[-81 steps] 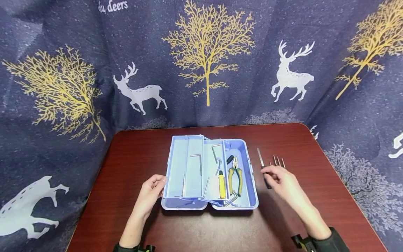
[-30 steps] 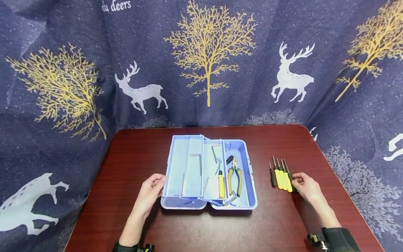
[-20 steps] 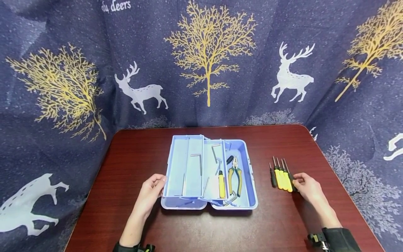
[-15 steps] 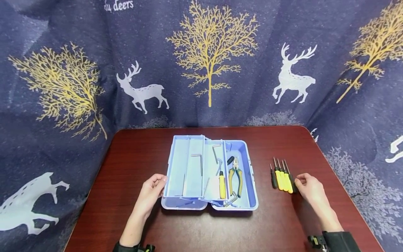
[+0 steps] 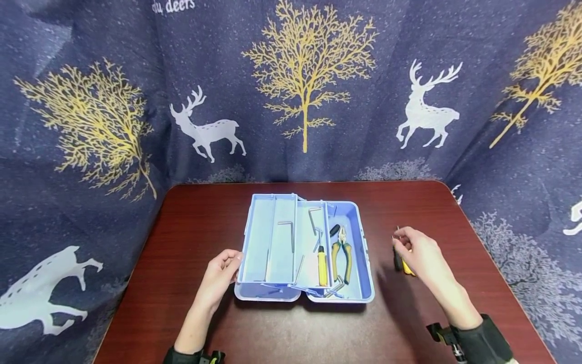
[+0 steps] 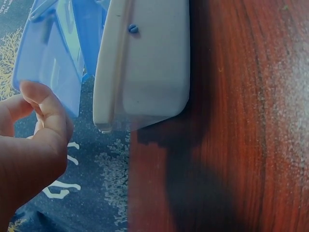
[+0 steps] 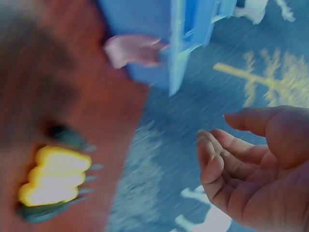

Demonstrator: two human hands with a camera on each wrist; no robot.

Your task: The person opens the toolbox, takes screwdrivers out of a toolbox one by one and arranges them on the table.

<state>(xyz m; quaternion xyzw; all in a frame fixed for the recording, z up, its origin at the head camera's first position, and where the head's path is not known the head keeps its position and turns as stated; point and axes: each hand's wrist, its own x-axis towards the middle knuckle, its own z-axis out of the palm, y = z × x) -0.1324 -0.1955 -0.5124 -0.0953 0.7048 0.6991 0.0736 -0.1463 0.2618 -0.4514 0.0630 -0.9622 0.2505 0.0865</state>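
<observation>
My left hand (image 5: 218, 275) pinches the left edge of the upper tray (image 5: 260, 232) of a light-blue cantilever toolbox (image 5: 367, 258); in the left wrist view the thumb and fingers meet at the tray's corner. My right hand (image 5: 425, 258) hovers with loosely bent fingers and holds nothing. Below it lies a row of several screwdrivers (image 7: 55, 176), yellow-handled in the middle and black-handled at both ends. From the head, the hand hides most of them; one black-handled screwdriver (image 5: 397, 260) shows at the left end.
Pliers (image 5: 348, 260) with green-yellow handles lie in the box's deep right compartment. A yellow screwdriver (image 5: 322, 268) and an L-shaped hex key (image 5: 312, 222) lie in the middle tray, another hex key (image 5: 292, 237) in the upper tray. The toolbox stands on a dark red table (image 5: 195, 222).
My right hand carried a black-handled screwdriver from beside the box to the row's right end, let go, and has swung back left over the row. My left hand stays on the tray.
</observation>
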